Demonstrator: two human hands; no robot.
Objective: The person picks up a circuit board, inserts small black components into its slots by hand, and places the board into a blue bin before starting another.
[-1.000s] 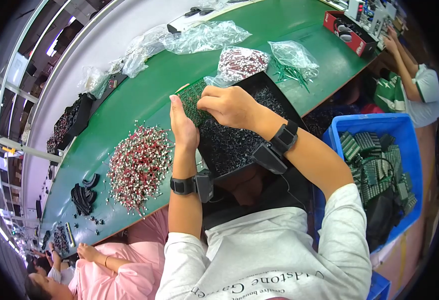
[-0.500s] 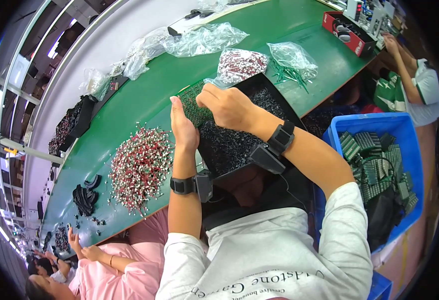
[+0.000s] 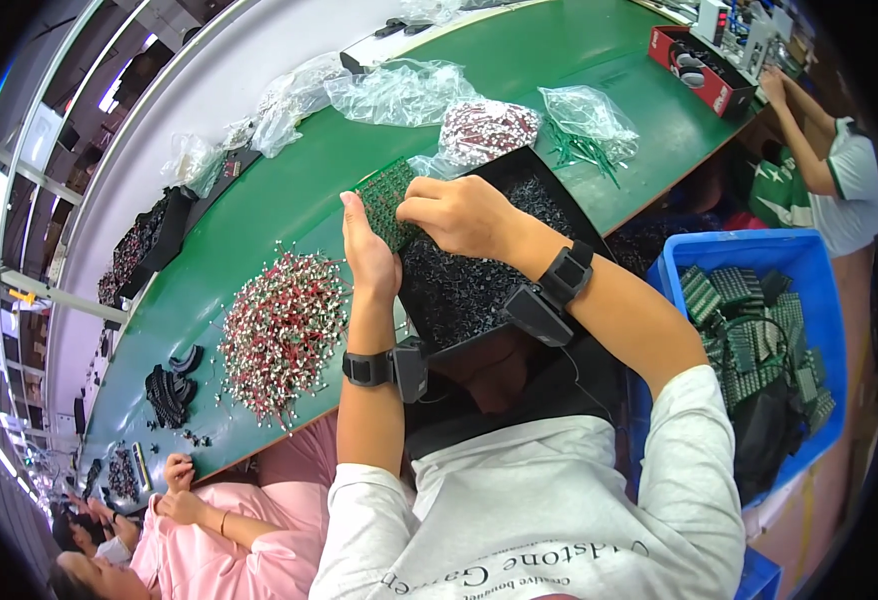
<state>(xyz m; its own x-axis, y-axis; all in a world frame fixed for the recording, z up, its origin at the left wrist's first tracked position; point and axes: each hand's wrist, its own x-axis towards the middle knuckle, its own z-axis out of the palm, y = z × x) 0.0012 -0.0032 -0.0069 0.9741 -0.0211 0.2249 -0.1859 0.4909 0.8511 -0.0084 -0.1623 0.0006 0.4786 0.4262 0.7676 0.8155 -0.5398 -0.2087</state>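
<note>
Your left hand (image 3: 370,255) grasps the green board (image 3: 383,200); your right hand (image 3: 464,217) has shifted slightly lower over it, its grip indeterminable.

Dark serif lettering (image 3: 514,575) crosses the front of the pale grey shirt (image 3: 549,480) at the bottom centre of the frame. It stands upside down in this view — one large line with much smaller print beside it, some letters lost in folds. At the upper right, the red box (image 3: 732,102) carries small white marks on its outer walls, too tiny to make out. Just above it — near the frame's top edge — a white device (image 3: 707,22) shows a red-lit display (image 3: 723,17), its characters unclear.
</note>
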